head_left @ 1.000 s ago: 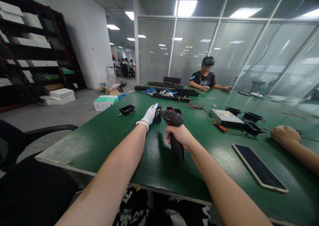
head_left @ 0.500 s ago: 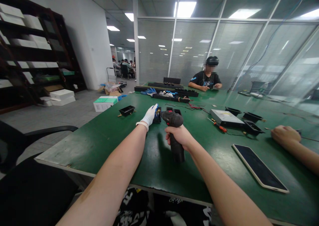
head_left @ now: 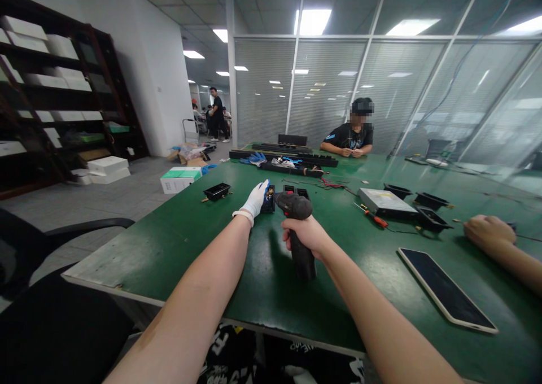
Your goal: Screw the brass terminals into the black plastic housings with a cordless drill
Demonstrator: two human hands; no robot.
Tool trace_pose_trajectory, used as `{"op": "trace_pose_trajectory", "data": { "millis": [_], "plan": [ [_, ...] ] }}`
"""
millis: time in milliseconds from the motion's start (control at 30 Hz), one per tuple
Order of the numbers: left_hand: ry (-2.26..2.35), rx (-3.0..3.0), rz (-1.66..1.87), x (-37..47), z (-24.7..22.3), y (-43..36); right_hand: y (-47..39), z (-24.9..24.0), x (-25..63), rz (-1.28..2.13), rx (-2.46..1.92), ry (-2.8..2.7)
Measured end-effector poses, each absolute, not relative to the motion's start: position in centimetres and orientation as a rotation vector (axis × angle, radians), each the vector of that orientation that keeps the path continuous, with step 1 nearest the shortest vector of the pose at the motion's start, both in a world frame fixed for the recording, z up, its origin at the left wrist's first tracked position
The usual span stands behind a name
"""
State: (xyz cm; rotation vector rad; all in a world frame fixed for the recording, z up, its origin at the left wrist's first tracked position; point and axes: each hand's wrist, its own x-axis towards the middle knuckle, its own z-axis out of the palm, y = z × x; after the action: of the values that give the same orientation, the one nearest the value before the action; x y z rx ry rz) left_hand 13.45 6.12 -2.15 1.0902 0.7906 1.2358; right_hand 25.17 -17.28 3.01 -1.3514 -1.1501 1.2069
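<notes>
Your right hand (head_left: pixel 308 232)'s wrapped round that cordless drill (head_left: pixel 297 206), nose pointing left at the little black housing (head_left: pixel 270 204) your gloved left hand (head_left: pixel 256 199)'s gripping from its left.

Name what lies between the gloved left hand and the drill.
The head view shows a small black housing there, held by the left hand; whether the drill touches it is unclear.
</notes>
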Motion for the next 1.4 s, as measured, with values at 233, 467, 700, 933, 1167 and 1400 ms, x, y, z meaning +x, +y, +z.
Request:
{"op": "trace_pose_trajectory", "data": {
  "millis": [233,467,700,933,1167,1400],
  "plan": [
    [0.808,1.078,1.210,13.63,-2.38,6.40,-17.55,3.54,24.87,1.208,-1.357,-1.134],
    [0.808,1.087,1.219,13.65,-2.35,6.40,-17.56,3.53,24.92,1.208,-1.353,-1.134],
    [0.794,1.076,1.232,13.65,-2.43,6.38,-17.62,3.65,24.84,1.207,-1.364,-1.142],
    [0.798,1.092,1.226,13.26,-1.84,5.66,-17.53,3.43,24.96,1.215,-1.339,-1.124],
    [0.806,1.084,1.226,13.64,-1.80,5.78,-17.43,3.40,24.87,1.220,-1.370,-1.133],
    [0.818,1.076,1.210,13.59,-1.99,5.90,-17.38,3.29,24.84,1.212,-1.357,-1.141]
  ]
}}
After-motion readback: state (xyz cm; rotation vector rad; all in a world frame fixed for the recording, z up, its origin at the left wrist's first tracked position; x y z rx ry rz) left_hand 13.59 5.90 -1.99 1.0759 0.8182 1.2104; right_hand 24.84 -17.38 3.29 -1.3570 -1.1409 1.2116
